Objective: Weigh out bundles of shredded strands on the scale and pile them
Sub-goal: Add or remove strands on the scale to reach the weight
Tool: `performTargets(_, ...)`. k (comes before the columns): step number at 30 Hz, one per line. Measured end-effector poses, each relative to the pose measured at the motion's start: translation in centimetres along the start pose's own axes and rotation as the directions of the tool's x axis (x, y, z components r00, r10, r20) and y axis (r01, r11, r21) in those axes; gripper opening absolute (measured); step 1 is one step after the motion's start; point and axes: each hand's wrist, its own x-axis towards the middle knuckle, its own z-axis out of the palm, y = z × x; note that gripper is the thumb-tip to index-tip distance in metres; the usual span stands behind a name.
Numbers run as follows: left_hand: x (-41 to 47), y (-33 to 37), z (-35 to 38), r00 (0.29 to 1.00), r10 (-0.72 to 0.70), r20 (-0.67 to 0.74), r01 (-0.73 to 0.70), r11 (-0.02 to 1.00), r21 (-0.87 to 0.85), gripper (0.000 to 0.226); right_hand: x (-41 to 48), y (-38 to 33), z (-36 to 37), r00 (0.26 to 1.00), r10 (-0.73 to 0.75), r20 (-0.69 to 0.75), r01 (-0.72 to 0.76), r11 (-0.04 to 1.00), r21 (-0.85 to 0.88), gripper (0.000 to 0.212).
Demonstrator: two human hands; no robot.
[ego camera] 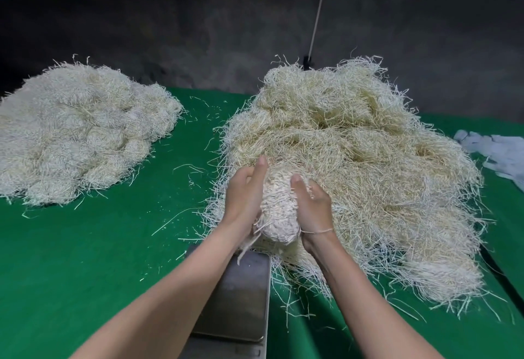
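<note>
Both hands are cupped around one bundle (279, 211) of pale shredded strands, held just above the far end of the scale (241, 296). Left hand (245, 197) wraps the bundle's left side, fingers curled in, index finger pointing up. Right hand (312, 205) presses the right side, thumb on top; a stray strand loops over that wrist. So both grips are closed on the bundle, squeezing it into a compact wad.

The bundle sits at the near left edge of the big loose heap (354, 166) on the right, and whether it is fully free of the heap cannot be told; some strands hang down toward the scale pan. The pan looks bare apart from dust or a few bits. The scale readout is not visible.

Step in hand, by judgement: gathering and shaping a portion, before weighing. Weighing not yet done.

Next move likely calls for lowering the wad onto the metal pan, letting go fully so the hands add no weight, then trimming or adding strands from the heap. After that it would go to the pile (79, 132) of rounded bundles at far left on the green table cover (113, 259).
</note>
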Motion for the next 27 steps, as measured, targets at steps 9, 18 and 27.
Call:
performTargets(9, -1.9, -1.4, -0.2, 0.901, -0.419, -0.113, 0.362, 0.869, -0.338, 0.051, -2.9, 1.9, 3.5, 0.994, 0.029, 0.108, -0.010, 0.985, -0.173, 0.070)
performTargets(18, 0.6, 1.0, -2.2, 0.973, -0.064, 0.221, 0.054, 0.997, 0.050, 0.071, -3.1, -0.8, -0.5, 0.841, 0.145, 0.521, -0.206, 0.977, 0.060, 0.121)
performTargets(27, -0.1, -0.7, -6.8, 0.979, -0.117, 0.169, 0.129, 0.990, -0.060, 0.078, -2.3, -0.9, -0.2, 0.860, 0.169, 0.481, -0.464, 0.651, 0.600, 0.056)
